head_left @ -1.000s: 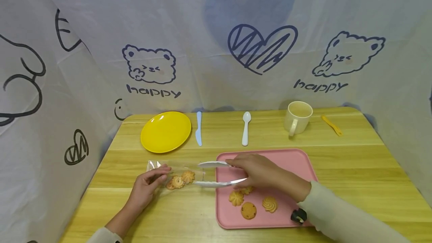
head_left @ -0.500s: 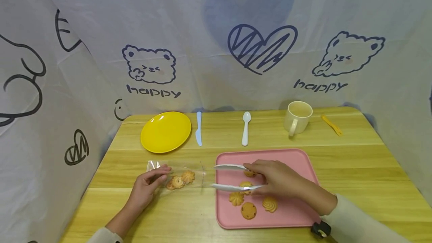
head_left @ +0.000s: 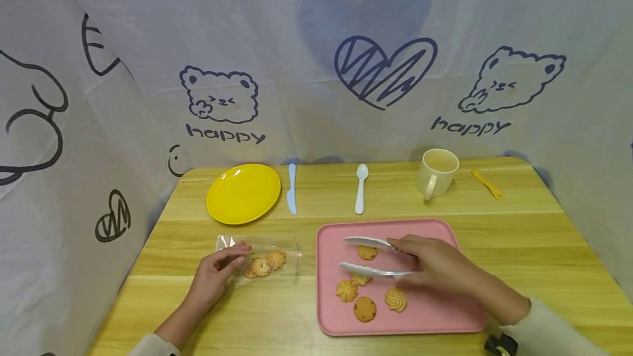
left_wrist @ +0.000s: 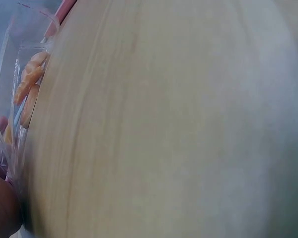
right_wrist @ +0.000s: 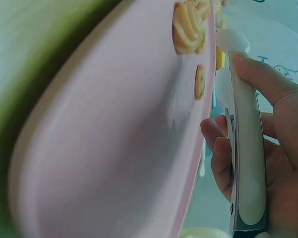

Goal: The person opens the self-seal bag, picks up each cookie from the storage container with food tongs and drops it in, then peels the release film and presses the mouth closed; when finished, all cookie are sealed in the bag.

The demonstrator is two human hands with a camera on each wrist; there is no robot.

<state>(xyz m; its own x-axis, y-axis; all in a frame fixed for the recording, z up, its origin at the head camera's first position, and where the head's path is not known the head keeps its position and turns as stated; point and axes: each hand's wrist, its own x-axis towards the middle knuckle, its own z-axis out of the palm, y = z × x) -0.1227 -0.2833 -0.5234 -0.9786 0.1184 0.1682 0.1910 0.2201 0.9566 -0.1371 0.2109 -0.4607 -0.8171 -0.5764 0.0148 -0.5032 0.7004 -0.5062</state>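
My left hand (head_left: 216, 276) pinches the left part of a clear plastic bag (head_left: 292, 254), which lies on the table with several cookies (head_left: 275, 259) inside. The thumb shows beside the bag (left_wrist: 20, 54) in the left wrist view. My right hand (head_left: 437, 265) grips a pair of tongs (right_wrist: 248, 148) with white handle grips and white tips. The tongs' arms stand apart above a pink tray (head_left: 430, 320), and nothing is held between the tips. Under and around them on the tray are a chocolate-chip cookie (head_left: 367, 252), a swirl cookie (head_left: 395, 300) and several others.
Along the back of the table lie a yellow plate (head_left: 243, 194), a light blue knife (head_left: 292, 188), a white spoon (head_left: 361, 188), a cream mug (head_left: 437, 172) and a small yellow utensil (head_left: 487, 184). A printed cloth (head_left: 306, 70) hangs behind.
My right hand has carried the tongs rightward, from the bag's mouth to above the tray, uncovering the chocolate-chip cookie there. My left hand has stayed on the bag.
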